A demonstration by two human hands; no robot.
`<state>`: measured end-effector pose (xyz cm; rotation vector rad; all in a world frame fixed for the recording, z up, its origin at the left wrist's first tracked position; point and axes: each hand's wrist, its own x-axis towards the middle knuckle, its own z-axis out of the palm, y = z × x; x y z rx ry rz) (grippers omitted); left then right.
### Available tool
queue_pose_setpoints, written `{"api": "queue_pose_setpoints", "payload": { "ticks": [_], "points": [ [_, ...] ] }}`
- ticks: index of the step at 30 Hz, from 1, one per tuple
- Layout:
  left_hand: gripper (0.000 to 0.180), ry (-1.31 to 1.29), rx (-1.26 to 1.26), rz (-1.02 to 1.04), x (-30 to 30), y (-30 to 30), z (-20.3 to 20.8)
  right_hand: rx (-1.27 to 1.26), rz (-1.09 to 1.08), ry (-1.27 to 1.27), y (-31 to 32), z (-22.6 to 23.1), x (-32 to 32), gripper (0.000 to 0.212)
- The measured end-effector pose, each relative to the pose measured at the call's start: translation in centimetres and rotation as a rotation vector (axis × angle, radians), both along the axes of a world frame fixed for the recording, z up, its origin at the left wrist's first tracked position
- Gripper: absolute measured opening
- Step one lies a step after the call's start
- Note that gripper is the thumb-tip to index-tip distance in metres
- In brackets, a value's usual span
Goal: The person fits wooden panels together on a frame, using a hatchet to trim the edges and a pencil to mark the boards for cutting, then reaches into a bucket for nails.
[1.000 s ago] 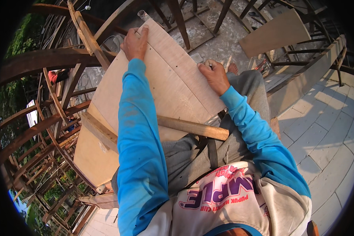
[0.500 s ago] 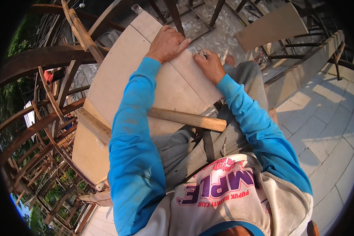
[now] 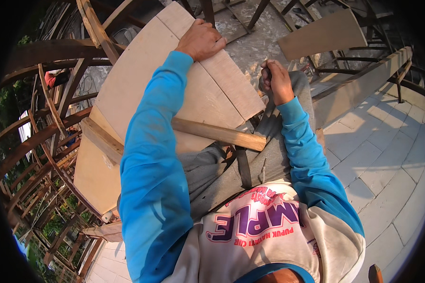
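Note:
A pale plywood panel (image 3: pixel 141 75) lies in front of me, its far left side curved. Along its right side runs a narrow plywood strip (image 3: pixel 231 87), with a thin dark line between the two. My left hand (image 3: pixel 200 40) presses on the strip near its far end, fingers curled over the outer edge. Just off that edge, above my grey-trousered knee, my right hand (image 3: pixel 277 80) is closed in a pinch; whatever it holds is too small to make out. A wooden bar (image 3: pixel 222 133) lies across the panel's near edge and sticks out over my lap.
Curved dark timber frames (image 3: pixel 56 54) crowd the left side. A loose plywood piece (image 3: pixel 323 35) rests on framing at the far right. Below it a long board (image 3: pixel 359 85) stands on edge beside pale floor tiles (image 3: pixel 387 160). Another short wooden bar (image 3: pixel 103 140) crosses the panel at left.
My right hand has moved off the strip's outer edge, rightward and a little nearer to me. My left hand still holds the strip's edge. The whole view has shifted slightly.

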<state>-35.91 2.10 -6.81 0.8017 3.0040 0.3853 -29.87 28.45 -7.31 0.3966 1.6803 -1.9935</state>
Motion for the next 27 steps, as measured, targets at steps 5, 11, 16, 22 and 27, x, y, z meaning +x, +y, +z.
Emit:
{"api": "queue_pose_setpoints", "payload": {
  "ticks": [5, 11, 16, 22, 27],
  "points": [
    [0.044, 0.024, 0.032, 0.017, -0.2, 0.2, -0.4, -0.040, 0.079, -0.013, 0.6, -0.8, 2.5, 0.027],
    [0.043, 0.023, 0.008, 0.016, 0.1, 0.2, -0.2, -0.077, 0.076, -0.056, 0.8, 0.4, 2.6, 0.041],
    [0.045, 0.154, 0.067, 0.028, 0.6, 0.0, -0.1, 0.140, 0.276, 0.008, 0.0, 0.9, 3.7, 0.056],
    [0.040, 0.524, 0.482, 0.666, -2.6, 2.3, 10.2, -0.108, -0.003, 0.009, 1.9, -1.2, 3.6, 0.048],
    [0.065, 0.037, 1.079, 0.924, -2.8, 7.3, 14.6, 0.049, 0.018, 0.388, -1.8, 3.9, 1.8, 0.052]
  ]
}}
